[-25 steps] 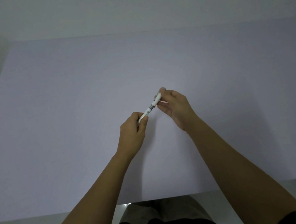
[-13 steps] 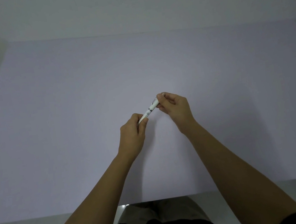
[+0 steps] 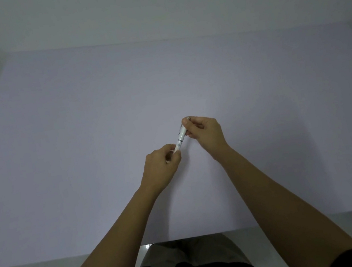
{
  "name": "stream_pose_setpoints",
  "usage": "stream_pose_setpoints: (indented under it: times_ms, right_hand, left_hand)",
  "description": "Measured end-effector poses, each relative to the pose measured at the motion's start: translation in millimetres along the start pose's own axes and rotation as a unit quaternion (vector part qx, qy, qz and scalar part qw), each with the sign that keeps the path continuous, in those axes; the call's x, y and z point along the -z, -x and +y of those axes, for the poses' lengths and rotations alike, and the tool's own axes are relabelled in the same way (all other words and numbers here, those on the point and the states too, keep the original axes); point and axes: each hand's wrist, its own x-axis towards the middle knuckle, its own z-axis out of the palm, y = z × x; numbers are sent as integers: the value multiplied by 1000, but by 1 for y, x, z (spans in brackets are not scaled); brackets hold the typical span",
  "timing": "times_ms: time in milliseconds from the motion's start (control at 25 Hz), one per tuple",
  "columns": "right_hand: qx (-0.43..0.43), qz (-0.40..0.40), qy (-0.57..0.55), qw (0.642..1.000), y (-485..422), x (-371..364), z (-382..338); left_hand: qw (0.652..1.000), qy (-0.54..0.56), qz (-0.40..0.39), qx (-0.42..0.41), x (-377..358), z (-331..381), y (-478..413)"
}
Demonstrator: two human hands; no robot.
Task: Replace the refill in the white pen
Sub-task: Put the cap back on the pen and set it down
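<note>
A white pen with a dark band near its middle is held in the air above the table, slanting from lower left to upper right. My left hand pinches its lower end between thumb and fingers. My right hand grips its upper end, with the fingers curled round it. Both ends of the pen are hidden inside the hands, and only the short middle stretch shows. No separate refill is visible.
A wide pale lilac table fills the view, its near edge just in front of my body. A plain wall stands behind it, and a strip of floor shows at the far left.
Both hands stayed on the pen. The pen has tilted steeper, and the stretch showing between the hands looks a little shorter.
</note>
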Motion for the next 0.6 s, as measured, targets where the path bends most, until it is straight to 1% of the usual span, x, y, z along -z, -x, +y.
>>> stream_pose_setpoints:
  times_ms: [80,160,240,320,440,600]
  right_hand:
    - [-9,-16,20,1000,1,0,8]
    - [-3,-9,96,995,0,3,20]
    - [29,0,225,974,0,7,37]
    - [45,0,312,949,2,14,54]
    - [32,9,372,928,7,30,77]
    - [12,27,458,888,10,60,104]
  left_hand:
    - [1000,-8,-21,4,-2,-3,0]
    - [999,-13,-40,18,-8,-7,-1]
    - [998,-17,-58,33,-20,-10,-4]
    - [997,-18,-58,51,-31,-12,-9]
    - [995,-40,-57,73,-45,-11,-20]
    - [990,-103,-75,53,-61,-7,-32]
